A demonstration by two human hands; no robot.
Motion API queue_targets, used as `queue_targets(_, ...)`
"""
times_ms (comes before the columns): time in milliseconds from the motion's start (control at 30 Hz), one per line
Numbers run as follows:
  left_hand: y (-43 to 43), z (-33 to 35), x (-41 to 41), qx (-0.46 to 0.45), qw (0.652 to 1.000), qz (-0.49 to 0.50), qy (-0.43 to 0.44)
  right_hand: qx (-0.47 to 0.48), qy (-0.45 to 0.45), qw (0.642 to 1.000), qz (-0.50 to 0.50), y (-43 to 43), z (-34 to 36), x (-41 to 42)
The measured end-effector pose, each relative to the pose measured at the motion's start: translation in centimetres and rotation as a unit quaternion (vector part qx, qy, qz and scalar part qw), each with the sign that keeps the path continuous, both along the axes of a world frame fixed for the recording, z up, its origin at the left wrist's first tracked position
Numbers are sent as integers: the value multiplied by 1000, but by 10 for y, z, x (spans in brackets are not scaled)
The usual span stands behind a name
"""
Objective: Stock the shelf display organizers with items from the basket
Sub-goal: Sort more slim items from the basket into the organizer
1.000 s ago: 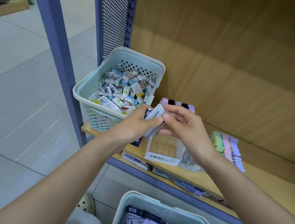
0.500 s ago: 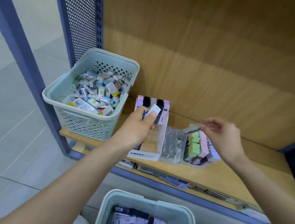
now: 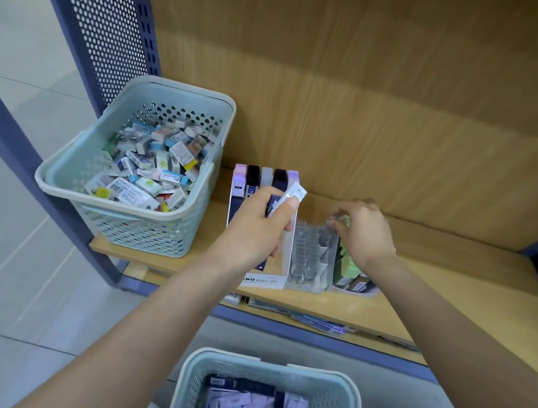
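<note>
Both forearms [image 3: 148, 318] outstretched, left grip [image 3: 253, 232] curled thumb-up, right grip [image 3: 365, 233] palm-down, fingertips [image 3: 334, 222] pinched

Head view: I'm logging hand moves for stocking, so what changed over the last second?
The right hand let go of the white packet and moved right, down to the clear organizer, pinching at its top edge; what it holds is unclear. The left hand still grips the white packet over the MONO box. The shelf basket stayed put.

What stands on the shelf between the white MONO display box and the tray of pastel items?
A clear plastic organizer with dividers, shown in the head view.
</note>
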State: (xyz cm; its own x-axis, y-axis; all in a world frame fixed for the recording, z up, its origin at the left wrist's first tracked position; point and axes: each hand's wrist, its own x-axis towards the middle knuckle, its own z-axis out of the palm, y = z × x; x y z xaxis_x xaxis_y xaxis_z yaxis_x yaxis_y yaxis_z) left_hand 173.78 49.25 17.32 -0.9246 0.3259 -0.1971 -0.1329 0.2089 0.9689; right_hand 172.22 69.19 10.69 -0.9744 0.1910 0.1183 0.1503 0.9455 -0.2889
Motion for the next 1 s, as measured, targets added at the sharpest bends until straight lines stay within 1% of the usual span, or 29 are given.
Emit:
queue_targets(67, 1, -1, -2, -1, 1000, 1, -5, -2, 0, 1000, 3, -2, 5, -4)
queue_targets(167, 1, -2, -5, -9, 1000, 4, -7, -55, 14, 998, 9, -1, 10, -4)
queue_targets(233, 2, -2, -6, -10, 1000, 6, -8, -68, 20, 997, 25, 2, 8, 0)
queue_targets(367, 4, -5, -7, -17, 1000, 1, -4, -50, -16, 998, 24, 11, -2, 5)
queue_targets(500, 3, -6, -7, -17, 1000, 4, -4, -63, -10, 998, 3, 14, -7, -2)
queue_targets(633, 4, -6, -9, -15, 1000, 7, -6, -44, -42, 998, 6, 12, -10, -6)
queue_targets(767, 5, -7, -9, -18, 1000, 4, -13, 11, -105, 994, 27, 14, -19, -5)
queue_targets(900, 7, -5, -10, -22, 998, 20, -58, 63, -96, 992, 51, 12, -32, -7)
queue_targets(1000, 8, -6, -12, -24, 995, 17, -92, 153, -90, 981, 80, 10, -42, -9)
